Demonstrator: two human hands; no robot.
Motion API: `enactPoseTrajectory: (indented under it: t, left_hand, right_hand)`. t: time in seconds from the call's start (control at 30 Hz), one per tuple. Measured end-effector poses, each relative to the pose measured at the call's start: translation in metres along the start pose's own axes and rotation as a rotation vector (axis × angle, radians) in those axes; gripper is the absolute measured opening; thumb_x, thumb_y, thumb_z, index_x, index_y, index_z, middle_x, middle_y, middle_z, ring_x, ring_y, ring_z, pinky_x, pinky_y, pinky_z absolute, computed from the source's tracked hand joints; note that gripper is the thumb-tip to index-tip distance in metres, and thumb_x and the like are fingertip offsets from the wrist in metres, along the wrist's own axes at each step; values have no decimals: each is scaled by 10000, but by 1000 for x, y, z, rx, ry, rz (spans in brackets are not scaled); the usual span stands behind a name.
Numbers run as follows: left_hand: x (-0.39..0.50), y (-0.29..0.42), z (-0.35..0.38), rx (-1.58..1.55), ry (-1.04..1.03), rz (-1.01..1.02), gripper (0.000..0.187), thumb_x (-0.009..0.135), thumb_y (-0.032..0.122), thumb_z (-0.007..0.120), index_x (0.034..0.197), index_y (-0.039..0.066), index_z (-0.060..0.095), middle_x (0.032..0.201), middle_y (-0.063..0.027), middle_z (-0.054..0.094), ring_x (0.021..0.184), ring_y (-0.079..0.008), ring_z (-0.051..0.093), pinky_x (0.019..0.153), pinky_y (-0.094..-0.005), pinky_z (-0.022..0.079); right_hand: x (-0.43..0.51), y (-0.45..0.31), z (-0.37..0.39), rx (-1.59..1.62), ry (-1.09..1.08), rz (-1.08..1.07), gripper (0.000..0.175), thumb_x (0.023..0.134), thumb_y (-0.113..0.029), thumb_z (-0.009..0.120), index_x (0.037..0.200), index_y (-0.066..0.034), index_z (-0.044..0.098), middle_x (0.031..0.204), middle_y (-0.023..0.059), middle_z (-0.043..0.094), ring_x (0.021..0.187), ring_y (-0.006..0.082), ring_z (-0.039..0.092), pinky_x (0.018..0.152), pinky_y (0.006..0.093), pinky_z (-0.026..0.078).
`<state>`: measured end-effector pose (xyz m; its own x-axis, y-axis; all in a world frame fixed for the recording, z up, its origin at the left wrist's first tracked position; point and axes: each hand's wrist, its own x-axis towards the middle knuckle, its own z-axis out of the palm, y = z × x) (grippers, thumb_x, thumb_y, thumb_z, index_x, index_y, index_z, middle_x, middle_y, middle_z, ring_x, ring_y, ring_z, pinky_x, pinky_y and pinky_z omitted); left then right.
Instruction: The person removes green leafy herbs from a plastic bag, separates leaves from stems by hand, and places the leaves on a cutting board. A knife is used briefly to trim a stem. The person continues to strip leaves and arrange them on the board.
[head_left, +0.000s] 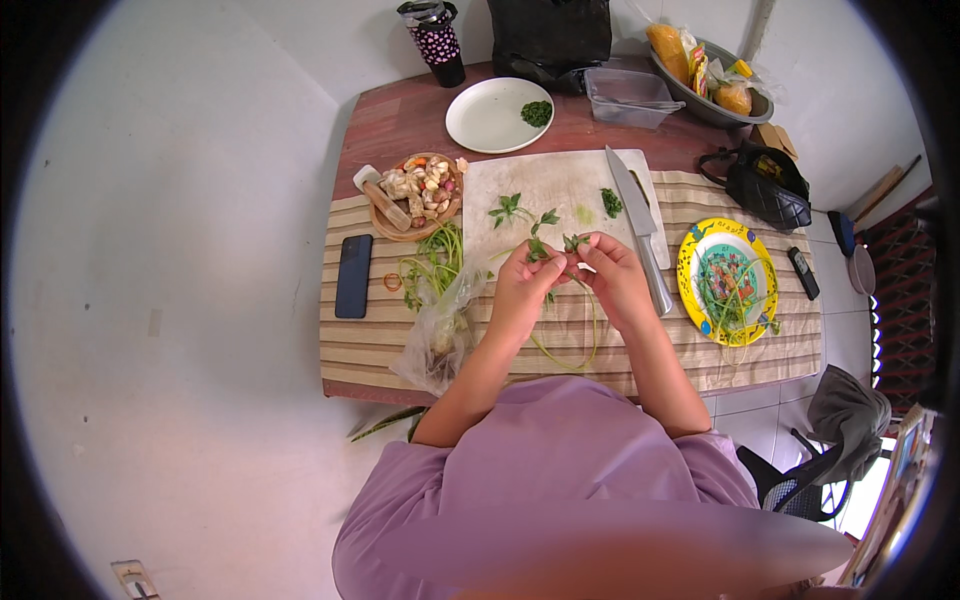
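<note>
My left hand (531, 274) and my right hand (611, 270) meet over the near edge of a white cutting board (525, 172). Between their fingertips they pinch a leafy green herb sprig (576, 243), whose long thin stem curves down towards me. More loose herb leaves (510, 208) lie on the board beyond my left hand. A small heap of chopped herb (611, 202) sits near the board's right side. Beside it rests a kitchen knife (634, 195), blade pointing away and steel handle towards me. A bunch of fresh herbs (442, 259) lies left of my hands, partly in a clear plastic bag (439, 337).
Garlic and shallots fill a wooden bowl (379, 225) at left, near a phone (353, 276). At right, a yellow-rimmed plate (691, 300) holds stems. Behind the board stand a white plate (480, 120) with chopped herb, a plastic container (630, 97) and a tumbler (439, 49).
</note>
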<state>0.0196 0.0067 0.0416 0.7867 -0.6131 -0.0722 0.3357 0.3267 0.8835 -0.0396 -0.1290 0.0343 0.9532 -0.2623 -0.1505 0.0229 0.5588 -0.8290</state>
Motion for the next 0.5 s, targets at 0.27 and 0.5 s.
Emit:
enactPoseTrajectory:
  t: [0.27, 0.5]
  left_hand:
    - [0, 2, -1, -145, 7, -56, 74, 848, 69, 591, 882, 72, 525, 910, -104, 628, 839, -197, 609, 764, -315, 470]
    - [2, 1, 1, -174, 164, 41, 118, 819, 9, 615, 860, 70, 523, 876, -93, 621, 819, -180, 602, 745, -285, 469]
  right_hand:
    - [-3, -4, 6, 103, -154, -37, 157, 899, -152, 529, 1017, -50, 552, 1040, 57, 578, 923, 143, 542, 819, 294, 418]
    - [-1, 5, 2, -122, -6, -134, 133, 844, -93, 563, 968, -48, 545, 928, 4, 558, 872, 89, 507, 810, 246, 390]
